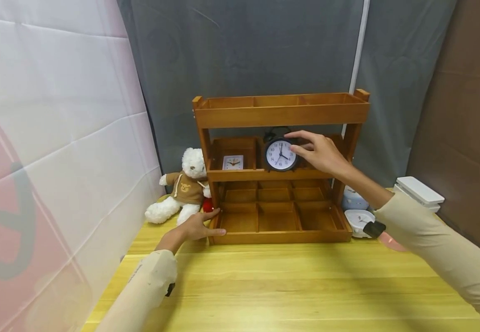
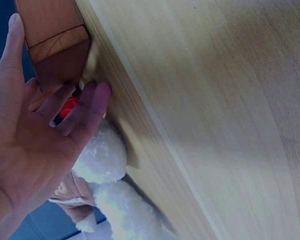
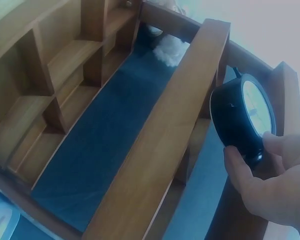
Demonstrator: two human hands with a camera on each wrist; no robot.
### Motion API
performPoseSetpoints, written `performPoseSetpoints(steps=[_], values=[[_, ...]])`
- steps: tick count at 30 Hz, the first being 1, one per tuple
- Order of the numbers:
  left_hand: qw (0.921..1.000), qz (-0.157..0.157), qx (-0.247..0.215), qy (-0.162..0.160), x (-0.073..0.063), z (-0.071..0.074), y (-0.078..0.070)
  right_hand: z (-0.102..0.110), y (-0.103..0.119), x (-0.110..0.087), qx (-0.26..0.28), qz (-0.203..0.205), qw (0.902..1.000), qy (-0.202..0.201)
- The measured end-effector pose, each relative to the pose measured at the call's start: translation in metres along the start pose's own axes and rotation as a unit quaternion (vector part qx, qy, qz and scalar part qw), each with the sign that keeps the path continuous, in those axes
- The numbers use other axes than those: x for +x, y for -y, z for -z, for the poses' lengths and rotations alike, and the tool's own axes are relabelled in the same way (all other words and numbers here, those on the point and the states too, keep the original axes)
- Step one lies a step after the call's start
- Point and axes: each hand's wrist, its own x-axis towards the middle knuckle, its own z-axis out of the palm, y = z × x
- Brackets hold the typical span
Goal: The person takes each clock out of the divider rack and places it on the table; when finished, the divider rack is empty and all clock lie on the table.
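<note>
My right hand (image 1: 322,153) holds a round black alarm clock (image 1: 280,155) by its right side, in front of the middle tier of a wooden shelf (image 1: 281,237). In the right wrist view, thumb and fingers pinch the black clock's (image 3: 230,120) rim. Left of it, a small white square clock (image 1: 233,162) stands in the middle tier's left compartment. My left hand (image 1: 196,227) is at the shelf's lower left corner, its fingers spread and nothing gripped. The left wrist view shows the left palm (image 2: 35,145) with loosely bent fingers.
A white teddy bear (image 1: 186,186) in a brown hoodie sits left of the shelf, with a red object (image 1: 208,205) beside it. To the right are a light blue item (image 1: 354,199), a white clock (image 1: 358,219), a pink item (image 1: 391,241) and stacked white boxes (image 1: 419,191).
</note>
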Motion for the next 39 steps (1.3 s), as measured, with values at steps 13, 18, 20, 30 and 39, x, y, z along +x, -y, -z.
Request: performPoseSetpoints(steps=[13,18,20,30,39], values=[[1.0000,0.000,0.000,-0.004,-0.002,0.000,-0.002,0.023,-0.013,-0.046,-0.013,-0.002,0.9999,0.001],[1.0000,0.002,-0.002,-0.004,-0.004,0.000,-0.003,0.031,-0.019,-0.062,-0.016,-0.010,0.9998,0.004],[1.0000,0.003,0.001,-0.004,-0.005,-0.001,-0.003,0.035,-0.021,-0.069,-0.023,-0.010,0.9997,0.005],[1.0000,0.003,0.006,-0.002,-0.004,-0.001,-0.003,0.047,-0.035,-0.105,-0.049,-0.024,0.9985,0.003],[0.9999,0.003,0.010,-0.003,-0.006,0.000,-0.006,0.057,-0.062,-0.136,-0.037,-0.021,0.9991,-0.004]])
